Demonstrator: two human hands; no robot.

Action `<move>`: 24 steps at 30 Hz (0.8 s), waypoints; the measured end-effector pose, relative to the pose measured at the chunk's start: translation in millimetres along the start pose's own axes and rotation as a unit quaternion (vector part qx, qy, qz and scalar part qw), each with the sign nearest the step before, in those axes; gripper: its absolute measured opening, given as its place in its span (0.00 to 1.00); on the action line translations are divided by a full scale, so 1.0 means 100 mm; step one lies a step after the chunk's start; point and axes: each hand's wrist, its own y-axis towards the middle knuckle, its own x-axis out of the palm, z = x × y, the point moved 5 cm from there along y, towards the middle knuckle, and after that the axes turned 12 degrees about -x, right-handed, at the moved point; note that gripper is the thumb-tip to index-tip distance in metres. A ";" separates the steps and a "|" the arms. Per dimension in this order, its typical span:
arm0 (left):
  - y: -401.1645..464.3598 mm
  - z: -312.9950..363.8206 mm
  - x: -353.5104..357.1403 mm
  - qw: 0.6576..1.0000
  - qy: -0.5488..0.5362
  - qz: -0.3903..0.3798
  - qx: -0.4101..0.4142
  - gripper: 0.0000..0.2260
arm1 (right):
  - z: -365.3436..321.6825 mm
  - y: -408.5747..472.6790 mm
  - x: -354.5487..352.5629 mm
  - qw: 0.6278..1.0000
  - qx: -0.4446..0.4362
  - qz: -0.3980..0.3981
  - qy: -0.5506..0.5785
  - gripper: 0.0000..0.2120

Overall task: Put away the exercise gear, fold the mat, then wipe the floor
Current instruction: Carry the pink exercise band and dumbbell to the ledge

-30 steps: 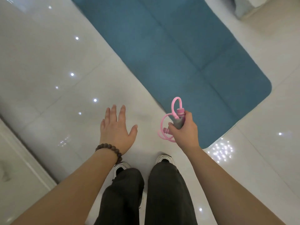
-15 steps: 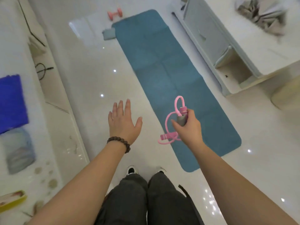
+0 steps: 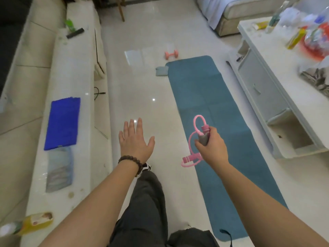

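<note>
The right hand (image 3: 211,148) is closed around the grey handle of a pink resistance band (image 3: 195,139), held in the air over the near left edge of the blue mat (image 3: 213,97). The fingers (image 3: 200,146) wrap the handle firmly. One pink loop stands up above the fist and the rest of the tubing hangs down and left, ending in a second pink grip that dangles free just below the wrist. The left hand (image 3: 135,139) is empty, palm down and fingers spread, hovering above the bare floor (image 3: 142,82).

The main risk, as I judge it, is the loose lower end of the band: it swings freely, so it could snag on a leg or a piece of furniture, or slip out if the grip loosens during a walk. The glossy floor looks slick, and the mat edge lies right beside the feet, so a careless step could catch it. A pink dumbbell (image 3: 171,54) and a small grey cloth (image 3: 161,71) remain on the floor at the far end, also things to trip over.

The mat lies flat and unfolded, its long axis running from near to far and leaning slightly left as it goes away. It sits between the open floor on the left and a white tabletop unit (image 3: 267,97) on the right. The dumbbell's long axis runs left to right, just beyond the mat's far left corner.
</note>
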 end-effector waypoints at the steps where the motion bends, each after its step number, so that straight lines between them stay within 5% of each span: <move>1: 0.19 -0.02 -0.02 1.000 -0.004 0.002 -0.003 0.34 | -0.06 0.17 0.09 1.000 -0.003 -0.004 -0.005 0.19; 16: 3.48 0.26 -0.91 0.999 -0.029 -0.019 0.031 0.34 | -1.48 3.25 0.97 0.999 -0.012 0.031 -0.032 0.18; 24: 5.08 0.79 -1.05 0.998 -0.018 -0.026 0.056 0.34 | -1.63 4.86 1.18 0.998 -0.007 0.049 -0.037 0.17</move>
